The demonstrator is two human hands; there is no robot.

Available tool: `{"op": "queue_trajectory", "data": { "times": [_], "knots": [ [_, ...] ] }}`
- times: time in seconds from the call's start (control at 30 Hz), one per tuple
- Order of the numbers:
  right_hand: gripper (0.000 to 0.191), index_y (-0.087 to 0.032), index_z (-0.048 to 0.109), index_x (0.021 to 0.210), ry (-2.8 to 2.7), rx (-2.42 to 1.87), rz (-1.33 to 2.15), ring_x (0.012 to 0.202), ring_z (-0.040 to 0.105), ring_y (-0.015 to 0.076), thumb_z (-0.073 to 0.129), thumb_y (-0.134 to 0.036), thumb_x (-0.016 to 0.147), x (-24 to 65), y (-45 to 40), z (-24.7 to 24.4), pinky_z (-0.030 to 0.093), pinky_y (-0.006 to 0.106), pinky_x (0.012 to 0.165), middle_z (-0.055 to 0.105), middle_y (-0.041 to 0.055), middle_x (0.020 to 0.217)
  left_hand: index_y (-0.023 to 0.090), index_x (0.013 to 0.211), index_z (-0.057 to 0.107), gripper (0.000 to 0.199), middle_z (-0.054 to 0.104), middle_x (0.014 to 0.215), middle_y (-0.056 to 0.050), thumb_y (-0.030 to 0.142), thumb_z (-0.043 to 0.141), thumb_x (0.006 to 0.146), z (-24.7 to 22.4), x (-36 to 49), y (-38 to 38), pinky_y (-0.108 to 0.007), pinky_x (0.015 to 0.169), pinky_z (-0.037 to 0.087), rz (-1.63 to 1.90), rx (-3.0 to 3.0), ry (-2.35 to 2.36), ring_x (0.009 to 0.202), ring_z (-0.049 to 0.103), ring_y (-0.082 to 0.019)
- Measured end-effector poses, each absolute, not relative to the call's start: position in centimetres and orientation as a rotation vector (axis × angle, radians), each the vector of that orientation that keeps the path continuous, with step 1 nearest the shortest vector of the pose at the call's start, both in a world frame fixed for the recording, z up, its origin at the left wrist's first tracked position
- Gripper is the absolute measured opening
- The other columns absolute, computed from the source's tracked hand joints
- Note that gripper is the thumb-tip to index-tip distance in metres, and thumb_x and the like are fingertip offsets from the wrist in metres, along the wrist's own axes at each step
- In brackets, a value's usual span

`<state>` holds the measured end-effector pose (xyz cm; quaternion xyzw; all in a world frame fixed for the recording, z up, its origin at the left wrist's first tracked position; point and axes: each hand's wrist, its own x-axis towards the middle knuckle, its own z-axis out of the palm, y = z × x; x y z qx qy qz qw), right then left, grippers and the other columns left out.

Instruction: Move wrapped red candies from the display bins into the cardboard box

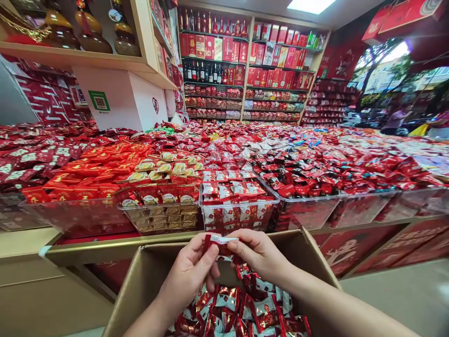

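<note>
Between both hands is a small red-and-white wrapped candy (221, 241), held just above an open cardboard box (131, 281). My left hand (189, 267) pinches its left part with thumb and fingers. The right end is gripped by the thumb and forefinger of my right hand (259, 255). Below, several loose red-and-white wrapped candies (245, 304) lie in the box. Directly behind the hands stands a clear bin (240, 206) filled with neatly stacked packets of similar colours.
Left of that bin, another clear bin (159, 215) holds gold-and-red packets, and one beyond it (80, 215) holds orange-red packets. Dark red packets (305, 180) fill the bin to the right. A gold-edged counter (94, 248) runs along the box's far side. Tall shelves (250, 61) line the back.
</note>
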<state>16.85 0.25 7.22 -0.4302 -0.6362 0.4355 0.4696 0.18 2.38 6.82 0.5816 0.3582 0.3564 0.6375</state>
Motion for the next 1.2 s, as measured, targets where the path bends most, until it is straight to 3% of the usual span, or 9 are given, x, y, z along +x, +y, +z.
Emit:
{"op": "queue_trajectory", "data": {
  "times": [0.1,0.23,0.37,0.57,0.7,0.8,0.93,1.1,1.2],
  "knots": [
    [0.02,-0.017,0.056,0.086,-1.662,-1.085,0.817,0.064,0.054,0.0105,0.056,-0.034,0.075,16.9,0.0,7.2,0.043,0.022,0.059,0.059,-0.0003,0.072,0.018,0.088,0.054,0.026,0.057,0.055,0.004,0.042,0.052,0.076,7.0,0.4,2.5,-0.014,0.038,0.032,0.813,1.205,0.787,0.04,0.05,-0.005],
    [0.014,-0.018,0.054,0.086,-1.903,-1.132,0.476,0.07,0.053,0.012,0.055,-0.028,0.076,17.2,-0.3,6.8,0.041,0.023,0.064,0.061,0.002,0.078,0.018,0.099,0.052,0.036,0.06,0.07,-0.001,0.046,0.045,0.079,7.6,0.1,2.3,-0.02,0.05,0.038,0.818,1.061,0.704,0.058,0.055,-0.011],
    [0.01,-0.018,0.05,0.084,-2.117,-1.146,0.242,0.078,0.05,0.0147,0.053,-0.02,0.074,17.8,0.0,6.9,0.039,0.026,0.068,0.058,0.0051,0.085,0.02,0.106,0.045,0.033,0.061,0.077,-0.002,0.034,0.05,0.077,7.6,-0.4,2.6,-0.023,0.056,0.04,0.773,1.126,0.696,0.065,0.056,-0.013],
    [0.008,-0.018,0.049,0.077,-2.476,-1.36,0.263,0.064,0.049,0.0125,0.054,-0.021,0.073,18.8,0.0,8.5,0.033,0.021,0.055,0.057,0.0015,0.072,0.022,0.091,0.037,0.025,0.061,0.068,0.0,0.042,0.023,0.086,6.2,-0.5,3.8,-0.023,0.052,0.041,0.481,1.64,0.869,0.061,0.06,-0.014],
    [0.006,-0.016,0.052,0.077,-2.665,-1.486,0.097,0.065,0.054,0.0163,0.052,-0.021,0.073,18.5,-0.4,8.2,0.032,0.025,0.057,0.06,0.0046,0.069,0.021,0.08,0.047,0.016,0.06,0.068,0.003,0.036,0.042,0.08,6.1,-1.0,4.5,-0.023,0.061,0.042,0.385,1.849,0.954,0.067,0.058,-0.013],
    [0.012,-0.015,0.056,0.081,-2.809,-1.626,0.262,0.061,0.058,0.0185,0.052,-0.023,0.074,18.3,-0.7,6.9,0.033,0.025,0.051,0.063,0.0069,0.067,0.019,0.079,0.057,0.012,0.062,0.079,0.001,0.028,0.05,0.078,4.9,-1.4,5.1,-0.027,0.074,0.042,0.183,1.979,1.062,0.079,0.057,-0.015],
    [0.023,-0.011,0.061,0.085,-3.029,-1.855,0.626,0.071,0.062,0.0256,0.063,-0.016,0.062,18.2,-0.5,4.4,0.039,0.026,0.049,0.066,0.0132,0.077,0.015,0.09,0.057,0.016,0.06,0.095,-0.004,0.025,0.053,0.08,0.8,-1.3,5.9,-0.038,0.076,0.044,-0.194,2.041,1.382,0.085,0.057,-0.017],
    [0.029,-0.009,0.063,0.089,-3.06,-2.017,0.639,0.081,0.061,0.0303,0.057,-0.004,0.061,18.2,0.4,1.9,0.047,0.035,0.059,0.065,0.0183,0.087,0.016,0.104,0.052,0.026,0.055,0.107,-0.006,0.026,0.052,0.081,-3.4,-1.1,7.6,-0.039,0.077,0.046,-0.467,2.022,1.631,0.092,0.055,-0.019],
    [0.027,-0.009,0.063,0.091,-3.012,-2.006,0.61,0.083,0.061,0.0307,0.055,-0.009,0.065,18.1,0.7,1.3,0.048,0.037,0.061,0.065,0.0191,0.089,0.016,0.108,0.05,0.029,0.054,0.11,-0.007,0.026,0.052,0.081,-4.3,-1.3,8.3,-0.04,0.078,0.045,-0.531,2.035,1.672,0.095,0.054,-0.02]
  ]
}}
